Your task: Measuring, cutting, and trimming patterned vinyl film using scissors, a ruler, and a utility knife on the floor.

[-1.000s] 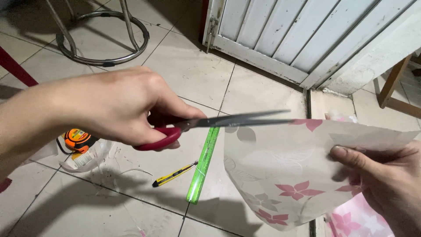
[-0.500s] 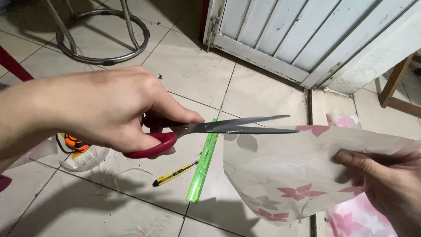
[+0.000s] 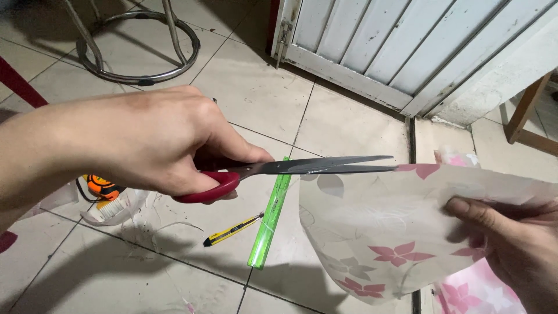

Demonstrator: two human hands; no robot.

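Item: sheet of thin patterned paper [image 3: 401,232], pale with pink and grey flowers; held in the air above the tiled floor [image 3: 343,125], right of centre, its upper edge met by the blades; it curves and droops under its own weight, so judged light, limp, easily torn or creased; best held close to the cut line and kept taut, as a slack edge would likely fold between the blades rather than shear.

Item: scissors [image 3: 279,171], red handles, long steel blades; blades nearly closed, lying level, tips reaching over the sheet's top edge; judged stiff and of modest weight, secure once fingers sit in the loops.

Right hand [image 3: 511,244]: closed in a pinch on the sheet's right side, thumb on top, the other fingers hidden beneath the paper; wrist enters from the lower right corner.

Left hand [image 3: 157,142]: closed around the scissor handles, knuckles upward, thumb pressing along the top; forearm runs in level from the left edge.

Surroundings, on the floor below: green translucent ruler [image 3: 270,215] lying lengthwise under the blades; yellow and black utility knife [image 3: 232,229] just beside it; orange tape measure [image 3: 102,186] and clear plastic wrapping [image 3: 116,209] near the left forearm; more pink flowered paper [image 3: 476,291] beneath the right hand; chrome stool base [image 3: 139,43] and white slatted door [image 3: 395,46] further off.
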